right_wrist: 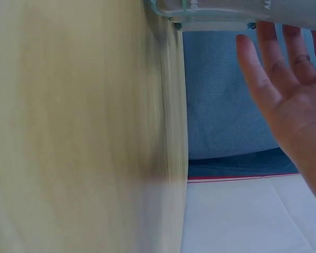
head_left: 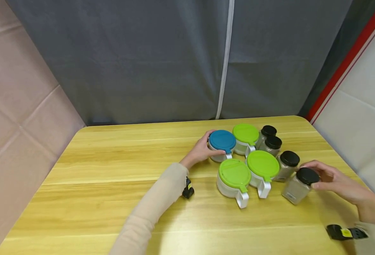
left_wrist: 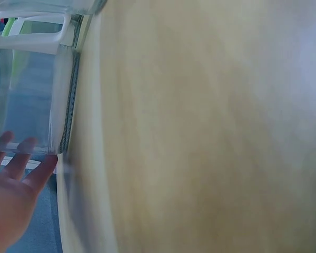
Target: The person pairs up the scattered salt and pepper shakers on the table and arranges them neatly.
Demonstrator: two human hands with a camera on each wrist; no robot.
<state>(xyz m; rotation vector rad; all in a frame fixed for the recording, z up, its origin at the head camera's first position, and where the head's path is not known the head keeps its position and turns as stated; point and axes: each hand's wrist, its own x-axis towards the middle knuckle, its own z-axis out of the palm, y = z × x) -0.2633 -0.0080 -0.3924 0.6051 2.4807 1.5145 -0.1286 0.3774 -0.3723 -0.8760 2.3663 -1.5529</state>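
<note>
My left hand [head_left: 203, 148] holds the side of a clear glass jar with a blue lid [head_left: 222, 140] and white handle, thumb in front and fingers behind. Its fingers [left_wrist: 16, 166] touch the glass in the left wrist view. At the right, a square clear jar with a black lid [head_left: 297, 187] is between the thumb and fingers of my right hand [head_left: 337, 179], near its lid. In the right wrist view that jar [right_wrist: 226, 11] shows only in part, with fingertips against it. Whether it touches the table is unclear.
Three green-lidded jars with white handles stand close together: one at the back [head_left: 245, 133], one in the middle [head_left: 262, 164], one in front [head_left: 234, 173]. More black-lidded jars [head_left: 289, 159] line their right side. The wooden table [head_left: 111, 177] meets a grey curtain [head_left: 142, 71] behind.
</note>
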